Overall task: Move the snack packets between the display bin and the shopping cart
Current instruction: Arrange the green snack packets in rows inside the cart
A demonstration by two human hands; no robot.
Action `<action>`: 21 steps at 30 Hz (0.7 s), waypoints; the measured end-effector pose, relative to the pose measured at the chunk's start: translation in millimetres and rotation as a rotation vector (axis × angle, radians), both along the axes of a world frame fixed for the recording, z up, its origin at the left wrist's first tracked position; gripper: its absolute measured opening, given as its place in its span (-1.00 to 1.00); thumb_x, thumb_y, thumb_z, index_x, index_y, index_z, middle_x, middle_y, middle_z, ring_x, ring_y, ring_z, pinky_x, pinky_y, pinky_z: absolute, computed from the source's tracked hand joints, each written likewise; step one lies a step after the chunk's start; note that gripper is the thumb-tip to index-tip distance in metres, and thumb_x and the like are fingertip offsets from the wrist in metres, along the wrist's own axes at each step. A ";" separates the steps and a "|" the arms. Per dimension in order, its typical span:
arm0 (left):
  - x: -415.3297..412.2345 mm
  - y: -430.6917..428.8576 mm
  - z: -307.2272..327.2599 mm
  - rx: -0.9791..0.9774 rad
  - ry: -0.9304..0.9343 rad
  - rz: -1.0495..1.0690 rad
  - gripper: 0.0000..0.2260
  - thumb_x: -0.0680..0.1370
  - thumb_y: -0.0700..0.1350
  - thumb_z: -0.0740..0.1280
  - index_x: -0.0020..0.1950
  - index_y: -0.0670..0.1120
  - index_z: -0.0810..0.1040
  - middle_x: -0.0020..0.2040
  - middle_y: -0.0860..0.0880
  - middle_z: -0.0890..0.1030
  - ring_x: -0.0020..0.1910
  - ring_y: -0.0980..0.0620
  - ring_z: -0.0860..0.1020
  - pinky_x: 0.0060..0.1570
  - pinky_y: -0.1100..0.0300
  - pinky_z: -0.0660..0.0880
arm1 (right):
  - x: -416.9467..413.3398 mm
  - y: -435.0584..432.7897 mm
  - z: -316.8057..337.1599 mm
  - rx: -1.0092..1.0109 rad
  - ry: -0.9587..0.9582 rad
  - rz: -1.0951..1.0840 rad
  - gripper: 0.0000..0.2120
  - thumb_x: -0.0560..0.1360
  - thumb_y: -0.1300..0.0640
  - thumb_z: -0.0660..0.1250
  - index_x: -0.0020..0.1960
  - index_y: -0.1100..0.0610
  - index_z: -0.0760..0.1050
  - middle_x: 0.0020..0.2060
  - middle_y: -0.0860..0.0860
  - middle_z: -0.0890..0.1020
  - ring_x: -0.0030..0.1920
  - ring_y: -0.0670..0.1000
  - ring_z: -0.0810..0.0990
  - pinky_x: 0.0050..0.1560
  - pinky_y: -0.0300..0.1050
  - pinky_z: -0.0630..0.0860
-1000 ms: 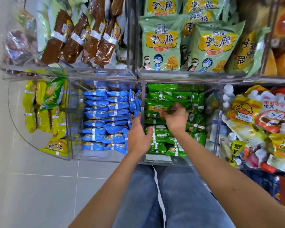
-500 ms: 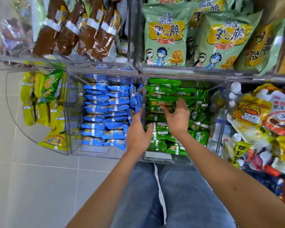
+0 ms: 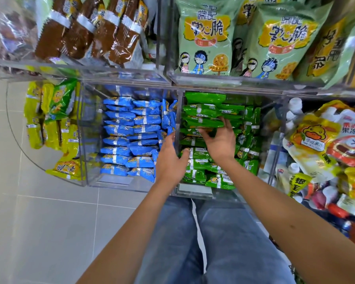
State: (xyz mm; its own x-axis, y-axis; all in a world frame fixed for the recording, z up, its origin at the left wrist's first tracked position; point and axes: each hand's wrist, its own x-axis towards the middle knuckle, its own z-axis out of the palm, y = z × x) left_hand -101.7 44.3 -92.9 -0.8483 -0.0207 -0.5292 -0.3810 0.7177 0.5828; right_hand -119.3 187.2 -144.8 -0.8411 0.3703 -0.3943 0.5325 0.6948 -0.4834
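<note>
Green snack packets (image 3: 205, 114) fill a clear acrylic display bin (image 3: 193, 190) straight ahead. My right hand (image 3: 219, 142) is inside this bin. Its thumb lies over one green snack packet (image 3: 203, 123) near the top of the pile, and its fingers curl at that packet's near edge. My left hand (image 3: 170, 160) hovers over the divider between the green bin and the blue one, fingers apart, thumb touching a lower green packet (image 3: 197, 153). No shopping cart is clearly in view.
Blue packets (image 3: 127, 136) fill the bin to the left, and yellow packets (image 3: 49, 124) a curved bin beyond it. Pouches with spouts (image 3: 320, 144) are piled on the right. An upper shelf holds brown bars (image 3: 86, 31) and large green bags (image 3: 205, 37). Grey tiled floor (image 3: 39, 232) lies at lower left.
The view has tilted slightly, so the bins sit higher in frame. Both hands stay at the green bin. My right fingers have shifted on the top packets.
</note>
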 end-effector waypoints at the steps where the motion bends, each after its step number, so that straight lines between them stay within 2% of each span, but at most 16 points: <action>1: -0.2 0.2 0.0 -0.002 0.001 0.000 -0.54 0.54 -0.07 0.32 0.41 -0.06 0.29 0.30 -0.02 0.50 0.19 -0.05 0.51 0.04 0.14 0.42 | 0.2 1.0 -0.6 -0.007 -0.005 0.002 -0.49 0.45 -0.20 0.31 -0.04 0.29 0.59 0.40 0.05 0.34 0.32 0.10 0.41 0.15 -0.06 0.45; 2: -0.3 0.4 0.0 -0.002 0.002 0.001 -0.54 0.54 -0.07 0.32 0.41 -0.06 0.29 0.30 -0.03 0.50 0.19 -0.05 0.51 0.02 0.16 0.41 | 0.5 1.7 -1.5 -0.020 -0.002 -0.001 -0.48 0.44 -0.21 0.32 0.01 0.27 0.59 0.40 0.04 0.35 0.33 0.08 0.39 0.16 -0.09 0.43; 3: -0.2 0.6 -0.3 -0.003 0.005 0.004 -0.54 0.54 -0.07 0.32 0.41 -0.07 0.29 0.30 -0.03 0.50 0.19 -0.05 0.51 0.01 0.17 0.39 | 0.8 2.6 -2.2 -0.037 0.011 -0.014 -0.50 0.42 -0.20 0.34 -0.05 0.28 0.59 0.40 0.02 0.35 0.34 0.07 0.38 0.17 -0.12 0.42; 5: 0.0 1.3 -0.6 -0.003 0.010 0.011 -0.53 0.54 -0.07 0.32 0.41 -0.07 0.28 0.30 -0.04 0.50 0.20 -0.05 0.50 0.03 0.18 0.38 | 2.1 3.8 -2.3 -0.066 0.043 -0.054 -0.54 0.40 -0.17 0.39 -0.33 0.25 0.52 0.40 0.00 0.36 0.32 0.03 0.41 0.15 -0.17 0.41; 8: -0.1 1.9 0.2 -0.001 0.016 0.018 -0.54 0.54 -0.08 0.32 0.40 -0.07 0.29 0.29 -0.03 0.51 0.19 -0.05 0.51 0.06 0.15 0.41 | 5.3 4.6 -1.1 -0.105 0.079 -0.103 -0.53 0.39 -0.15 0.41 -0.44 0.19 0.42 0.40 -0.03 0.36 0.17 0.00 0.55 0.03 -0.23 0.42; 10: -0.4 2.2 0.3 -0.003 0.015 0.017 -0.55 0.54 -0.08 0.32 0.40 -0.07 0.30 0.28 -0.04 0.52 0.19 -0.06 0.51 0.07 0.12 0.43 | 5.6 3.8 1.5 -0.103 0.121 -0.083 -0.51 0.42 -0.12 0.39 -0.50 0.14 0.32 0.39 0.00 0.37 0.17 0.03 0.54 0.02 -0.21 0.42; 11: -0.5 2.5 0.2 -0.007 0.013 0.018 -0.55 0.54 -0.08 0.32 0.40 -0.08 0.30 0.29 -0.04 0.51 0.20 -0.06 0.51 0.08 0.12 0.42 | 4.7 2.4 3.3 -0.094 0.139 -0.056 -0.51 0.44 -0.10 0.38 -0.49 0.14 0.30 0.39 0.04 0.37 0.21 0.06 0.51 0.04 -0.17 0.44; 13: -0.2 2.7 -0.4 -0.015 0.013 0.027 -0.53 0.54 -0.08 0.32 0.42 -0.09 0.28 0.31 -0.06 0.49 0.22 -0.07 0.50 0.08 0.15 0.40 | 1.4 -3.9 7.8 -0.046 0.147 0.006 -0.58 0.48 -0.09 0.34 -0.40 0.20 0.42 0.39 0.11 0.36 0.30 0.11 0.43 0.09 -0.09 0.46; 15: 0.2 3.4 -0.8 -0.021 0.019 0.033 -0.52 0.54 -0.08 0.32 0.42 -0.09 0.27 0.32 -0.06 0.49 0.23 -0.07 0.49 0.06 0.18 0.37 | -1.8 -12.1 9.0 0.007 0.120 0.036 -0.57 0.51 -0.08 0.30 -0.28 0.28 0.51 0.41 0.14 0.31 0.32 0.14 0.41 0.02 -0.05 0.50; 18: 0.6 5.2 -0.8 -0.017 0.027 0.046 -0.52 0.53 -0.09 0.33 0.42 -0.09 0.28 0.32 -0.05 0.49 0.22 -0.06 0.49 0.05 0.20 0.35 | -3.4 -20.5 7.3 0.049 0.036 0.038 -0.57 0.54 -0.11 0.22 -0.25 0.26 0.47 0.48 0.11 0.19 0.37 0.17 0.36 -0.05 0.02 0.52; 21: 0.5 5.1 -1.6 -0.014 0.024 0.049 -0.51 0.53 -0.09 0.33 0.43 -0.10 0.27 0.34 -0.05 0.47 0.23 -0.06 0.48 0.06 0.21 0.34 | -2.8 -18.1 3.5 0.077 -0.006 0.044 -0.59 0.54 -0.11 0.22 -0.24 0.23 0.45 0.47 0.10 0.20 0.36 0.16 0.36 -0.03 0.05 0.53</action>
State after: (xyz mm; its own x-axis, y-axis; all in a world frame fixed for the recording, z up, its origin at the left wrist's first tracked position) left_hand -101.2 49.4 -94.5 -0.8588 -0.0695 -0.5077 -0.4014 0.7070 0.5823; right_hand -122.1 169.1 -141.2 -0.8548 0.3626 -0.3712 0.5034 0.7528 -0.4242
